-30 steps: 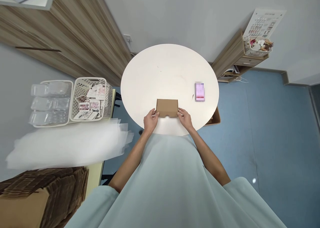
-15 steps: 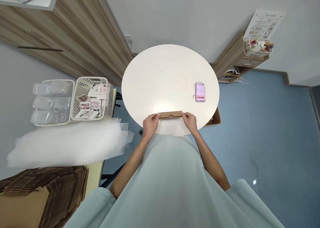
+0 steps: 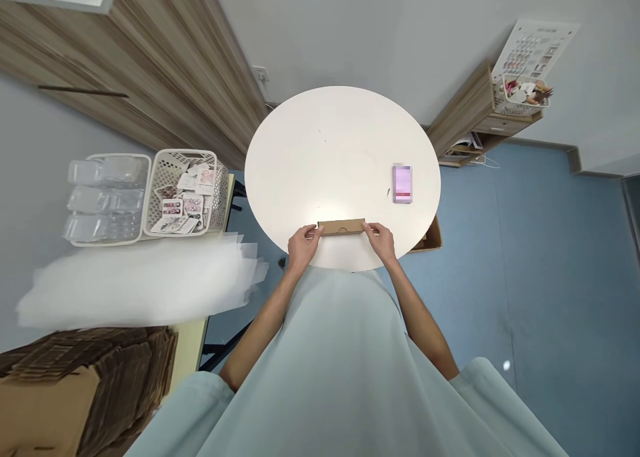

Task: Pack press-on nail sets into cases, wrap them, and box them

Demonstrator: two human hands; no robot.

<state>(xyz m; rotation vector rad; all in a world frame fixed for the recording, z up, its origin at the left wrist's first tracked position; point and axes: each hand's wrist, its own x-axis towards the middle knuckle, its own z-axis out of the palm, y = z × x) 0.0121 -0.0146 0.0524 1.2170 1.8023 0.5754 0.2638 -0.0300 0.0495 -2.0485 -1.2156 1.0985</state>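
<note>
A small, narrow brown cardboard box (image 3: 342, 227) lies near the front edge of the round white table (image 3: 320, 150). A half-round thumb notch shows in its side facing me. My left hand (image 3: 303, 246) grips the left end of the box, fingers closed at the corner. At the opposite end, my right hand (image 3: 381, 241) holds the right corner between thumb and fingers. Whatever may be inside the box is hidden. To the right on the tabletop lies a pinkish-purple rectangular item (image 3: 403, 184), blurred by pixelation.
On the left, a side table carries a basket of clear plastic containers (image 3: 105, 200), a basket of small cards (image 3: 183, 200), white sheets (image 3: 140, 287) and stacked flat cardboard (image 3: 120, 383). An open carton (image 3: 431, 237) stands below the table's right side. A wooden cabinet (image 3: 463, 113) stands behind right.
The box has tilted slightly, so more of its top face shows. Both hands stay at its ends. The whole view has shifted a little.
</note>
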